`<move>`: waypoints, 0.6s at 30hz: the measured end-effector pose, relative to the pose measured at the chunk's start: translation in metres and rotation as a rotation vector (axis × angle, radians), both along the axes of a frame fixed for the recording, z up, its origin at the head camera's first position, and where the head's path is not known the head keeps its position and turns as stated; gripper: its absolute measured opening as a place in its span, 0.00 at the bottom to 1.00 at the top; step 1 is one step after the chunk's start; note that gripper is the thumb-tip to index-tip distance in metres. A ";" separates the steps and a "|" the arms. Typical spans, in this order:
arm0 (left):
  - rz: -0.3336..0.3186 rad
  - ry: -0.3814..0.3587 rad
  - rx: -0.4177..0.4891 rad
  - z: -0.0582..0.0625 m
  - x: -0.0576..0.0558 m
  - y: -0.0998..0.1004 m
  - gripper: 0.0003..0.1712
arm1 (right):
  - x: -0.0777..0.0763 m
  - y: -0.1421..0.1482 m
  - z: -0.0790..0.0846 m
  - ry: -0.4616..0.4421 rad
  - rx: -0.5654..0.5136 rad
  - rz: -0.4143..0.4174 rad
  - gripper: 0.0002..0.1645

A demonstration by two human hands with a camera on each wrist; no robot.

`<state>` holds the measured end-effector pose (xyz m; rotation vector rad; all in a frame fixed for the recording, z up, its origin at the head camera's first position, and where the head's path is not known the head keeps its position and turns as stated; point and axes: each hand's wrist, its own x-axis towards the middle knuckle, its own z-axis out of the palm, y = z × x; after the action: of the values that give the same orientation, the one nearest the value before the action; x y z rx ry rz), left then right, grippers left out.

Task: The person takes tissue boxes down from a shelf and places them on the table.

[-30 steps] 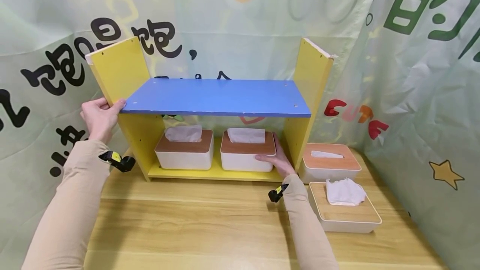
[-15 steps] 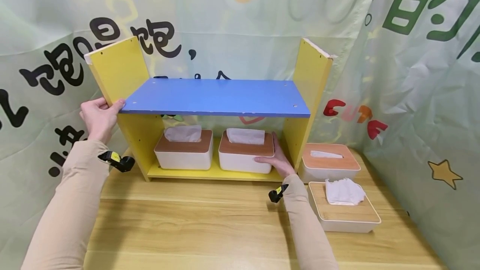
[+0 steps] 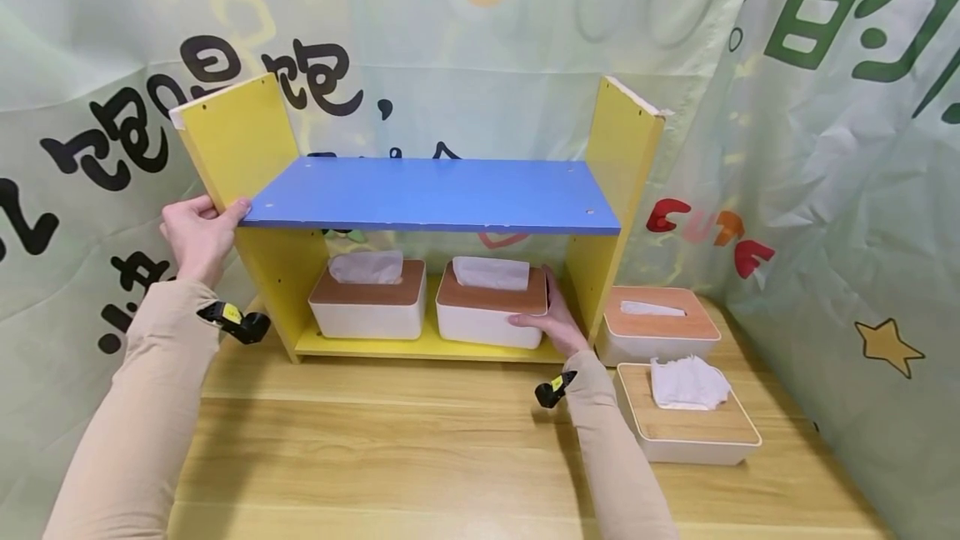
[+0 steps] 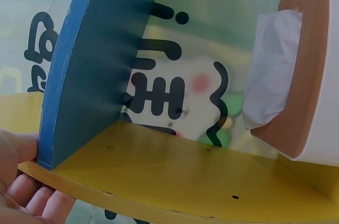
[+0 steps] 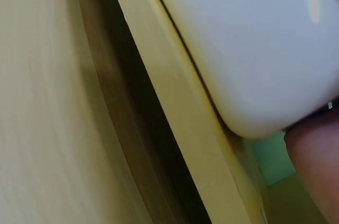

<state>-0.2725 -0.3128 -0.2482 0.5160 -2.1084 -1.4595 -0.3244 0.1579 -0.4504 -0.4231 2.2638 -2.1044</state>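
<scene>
A yellow shelf unit with a blue middle board (image 3: 442,190) stands on the wooden table. At its left edge my left hand (image 3: 197,236) grips the yellow side panel (image 4: 159,181), thumb by the end of the blue board and fingers curled behind the panel. Inside the lower compartment, my right hand (image 3: 558,319) holds a white tissue box (image 3: 487,325) with a brown wooden lid, thumb on its front and fingers along its right side. Close up, the right wrist view shows the box's white corner (image 5: 254,65) by the shelf's front edge. A second tissue box (image 3: 367,317) sits left of it.
Right of the shelf, a tissue box (image 3: 660,319) stands beside the side panel, and another with a light wooden lid (image 3: 690,423) lies nearer. The wooden table (image 3: 375,448) extends in front. A printed curtain (image 3: 450,48) hangs behind and at the sides.
The tissue box in my right hand has shifted slightly left and toward the shelf's front edge, turning a little. My left hand stays on the side panel.
</scene>
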 end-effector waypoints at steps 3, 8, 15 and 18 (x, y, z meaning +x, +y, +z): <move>0.003 -0.011 -0.009 -0.001 0.000 -0.001 0.33 | 0.003 -0.002 0.000 0.013 -0.008 -0.009 0.73; -0.004 -0.006 -0.001 -0.002 0.000 0.000 0.33 | 0.006 -0.002 0.001 0.048 -0.002 -0.018 0.71; 0.003 -0.001 0.001 0.000 0.000 0.001 0.33 | 0.007 -0.003 0.002 0.086 -0.033 -0.012 0.70; 0.004 0.004 0.016 0.001 -0.001 0.001 0.32 | 0.007 -0.003 0.003 0.085 -0.034 -0.017 0.70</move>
<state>-0.2734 -0.3114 -0.2472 0.5228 -2.0933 -1.4753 -0.3173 0.1549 -0.4471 -0.5057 2.2872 -2.1770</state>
